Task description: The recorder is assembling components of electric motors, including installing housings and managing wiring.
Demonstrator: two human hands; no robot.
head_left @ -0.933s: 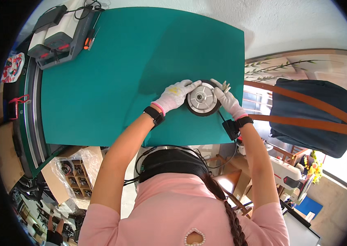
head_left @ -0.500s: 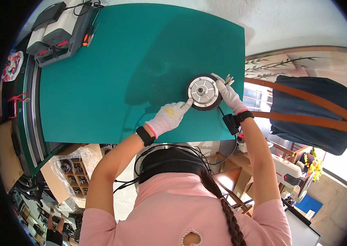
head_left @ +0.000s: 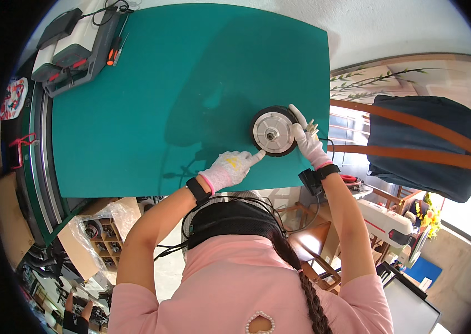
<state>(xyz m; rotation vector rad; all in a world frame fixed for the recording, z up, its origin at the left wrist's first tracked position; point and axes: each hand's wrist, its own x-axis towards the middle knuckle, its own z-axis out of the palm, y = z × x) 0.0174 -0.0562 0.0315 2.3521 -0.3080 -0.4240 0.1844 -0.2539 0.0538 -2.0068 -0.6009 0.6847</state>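
Observation:
A hub motor wheel [head_left: 272, 133], with a silver metal face, a central axle and a black tyre, is at the right part of the green table. Its right side is in the grip of my gloved right hand [head_left: 308, 142], fingers along the tyre and thumb near the rim. Pale connectors [head_left: 312, 128] stick out beside that hand. My gloved left hand [head_left: 231, 168] is at the wheel's lower left. One digit stretches out, its tip against the lower tyre edge, while its other fingers look partly curled. Whether the wheel rests fully on the table cannot be told.
The green table [head_left: 124, 128] carries a grey-and-white device [head_left: 71, 55] at the far left, beside an orange-handled screwdriver [head_left: 113, 55]. A metal rail [head_left: 43, 161] runs along the left side. A partitioned box [head_left: 105, 234] stands below left; dark cloth [head_left: 424, 145] hangs at right.
The wheel has tilted or turned; its axle sits slightly lower and the ribs look fainter. My right thumb has come nearer its rim, and my left digit has shifted down to the tyre edge.

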